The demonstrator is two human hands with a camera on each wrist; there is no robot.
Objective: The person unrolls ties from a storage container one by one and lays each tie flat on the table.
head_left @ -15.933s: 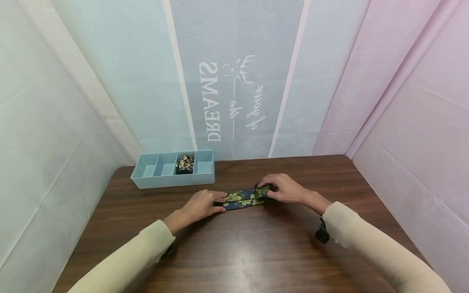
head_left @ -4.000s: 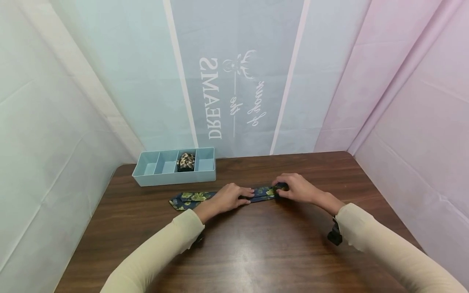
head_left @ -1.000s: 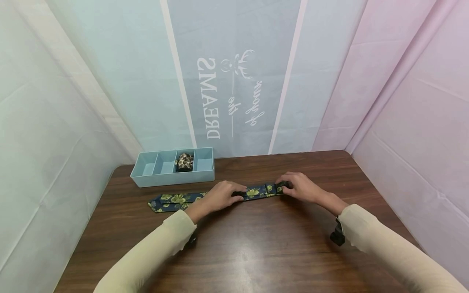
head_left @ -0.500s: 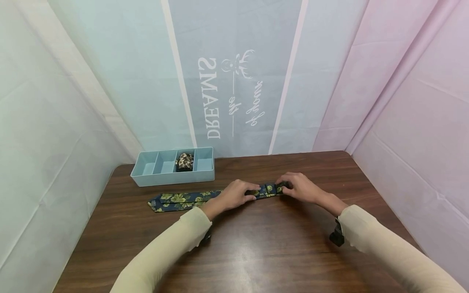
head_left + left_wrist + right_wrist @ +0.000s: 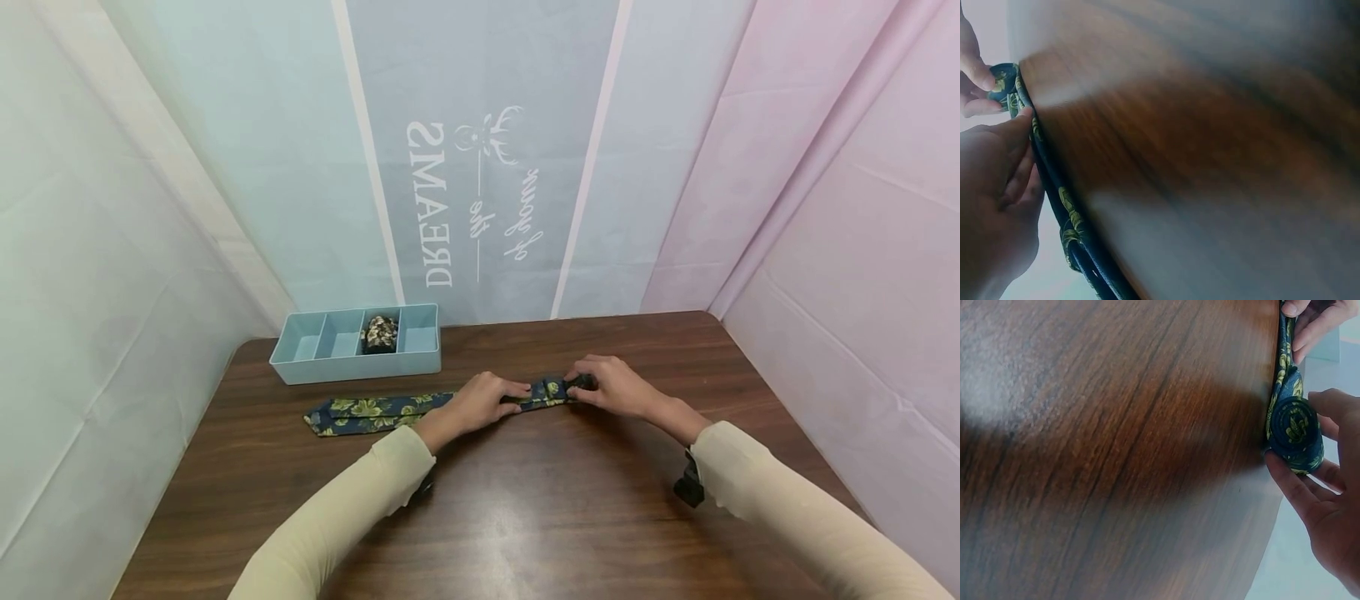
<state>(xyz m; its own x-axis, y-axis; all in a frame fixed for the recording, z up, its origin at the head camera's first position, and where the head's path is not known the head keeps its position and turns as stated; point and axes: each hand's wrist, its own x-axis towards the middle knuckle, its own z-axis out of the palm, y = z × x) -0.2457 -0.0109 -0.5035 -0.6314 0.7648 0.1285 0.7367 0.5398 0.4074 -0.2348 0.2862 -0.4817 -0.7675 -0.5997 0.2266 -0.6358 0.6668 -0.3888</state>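
Observation:
A navy necktie with yellow-green flowers [image 5: 367, 408] lies lengthwise across the table, its pointed end at the left. Its right end is wound into a coil [image 5: 1295, 428], seen edge-on in the right wrist view. My right hand [image 5: 618, 387] grips this coil between thumb and fingers, hiding part of it in the head view. A short way to the left, my left hand [image 5: 480, 402] holds the flat strip, thumb on the near edge and fingers on the far edge. In the left wrist view that hand [image 5: 1000, 175] lies along the strip, close to the coil.
Behind the tie stands a light-blue tray with four-sided compartments [image 5: 352, 367]. One compartment holds a rolled dark cloth with cream flowers [image 5: 380, 334]. The brown wooden table [image 5: 510, 517] ends at a printed fabric backdrop [image 5: 495, 275].
Over the last second my left hand has slid right along the tie towards the coil. Since four seconds ago the pointed end reaches farther left. My right hand has stayed on the coil.

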